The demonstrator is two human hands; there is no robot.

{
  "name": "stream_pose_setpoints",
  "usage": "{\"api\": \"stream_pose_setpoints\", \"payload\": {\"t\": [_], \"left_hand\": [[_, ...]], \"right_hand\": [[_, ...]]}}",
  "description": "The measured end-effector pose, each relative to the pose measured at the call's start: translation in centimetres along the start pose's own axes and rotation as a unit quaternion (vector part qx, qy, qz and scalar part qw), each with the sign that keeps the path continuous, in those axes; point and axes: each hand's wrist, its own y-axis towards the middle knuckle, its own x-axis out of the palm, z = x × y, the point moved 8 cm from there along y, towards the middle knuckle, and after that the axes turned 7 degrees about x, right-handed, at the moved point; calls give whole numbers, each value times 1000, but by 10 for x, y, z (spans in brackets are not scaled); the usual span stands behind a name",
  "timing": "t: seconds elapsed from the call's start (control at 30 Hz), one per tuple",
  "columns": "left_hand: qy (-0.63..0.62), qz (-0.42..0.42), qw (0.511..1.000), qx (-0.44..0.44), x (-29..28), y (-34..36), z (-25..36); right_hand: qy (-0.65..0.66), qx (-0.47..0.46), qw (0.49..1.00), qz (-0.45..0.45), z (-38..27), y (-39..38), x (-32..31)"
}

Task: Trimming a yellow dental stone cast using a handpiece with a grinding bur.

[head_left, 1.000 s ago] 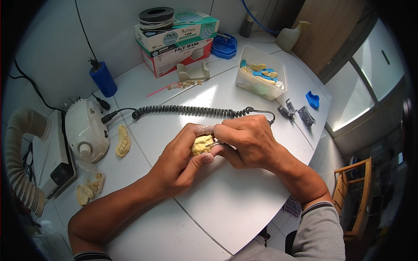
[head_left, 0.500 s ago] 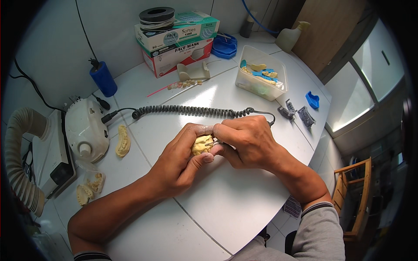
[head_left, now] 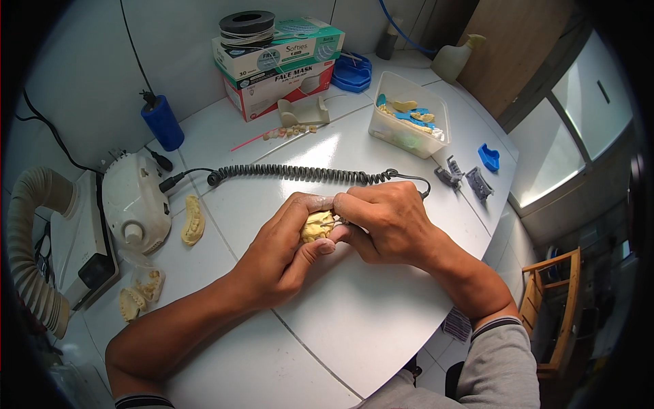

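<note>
Over the middle of the table, my left hand point(head_left: 289, 235) is closed around a small yellow plaster dental model point(head_left: 315, 227). My right hand point(head_left: 388, 221) grips a rotary handpiece, and its thin metal bur point(head_left: 334, 222) touches the model's right side. Most of the handpiece body is hidden by my fingers. From behind that hand a black coiled cord point(head_left: 300, 172) runs left to a white motor control box point(head_left: 136, 204). White dust coats the fingertips of both hands, which meet at the model.
Yellow plaster arches point(head_left: 193, 220) lie on the left, near a ribbed suction hose point(head_left: 44, 198). Behind stand stacked mask boxes point(head_left: 279, 78) and a row of artificial teeth point(head_left: 289, 131). A clear plastic tub point(head_left: 409, 133) holds plaster pieces. Grey parts point(head_left: 479, 184) sit near the right edge.
</note>
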Motion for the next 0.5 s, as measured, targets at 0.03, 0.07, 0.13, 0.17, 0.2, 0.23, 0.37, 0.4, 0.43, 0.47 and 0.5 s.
{"api": "stream_pose_setpoints", "payload": {"t": [0.03, 0.07, 0.13, 0.17, 0.2, 0.23, 0.37, 0.4, 0.43, 0.47, 0.5], "left_hand": [[0, 0, 1000, 0, 0, 0, 1], [3, 1, 1000, 1, -1, 1, 2], [7, 2, 1000, 3, -1, 1, 2], [4, 2, 1000, 3, -1, 1, 2], [2, 3, 1000, 4, -1, 1, 2], [2, 3, 1000, 4, -1, 1, 2], [-2, 10, 1000, 6, -1, 1, 4], [-10, 16, 1000, 6, -1, 2, 4], [-9, 16, 1000, 6, -1, 2, 4], [-10, 17, 1000, 7, -1, 2, 4], [-10, 17, 1000, 7, -1, 2, 4]], "right_hand": [[0, 0, 1000, 0, 0, 0, 0], [2, 1, 1000, 1, 0, 0, 0], [3, 2, 1000, 1, -1, 1, 0], [2, 2, 1000, 1, -1, 1, 0], [1, 2, 1000, 0, -1, 1, 0], [1, 2, 1000, 0, -1, 1, 0], [-1, 6, 1000, -1, -1, 1, 0], [-1, 8, 1000, -3, 0, 1, 0], [0, 7, 1000, -3, -1, 1, 0], [1, 8, 1000, -4, -1, 1, 0], [3, 8, 1000, -5, -1, 1, 0]]}}
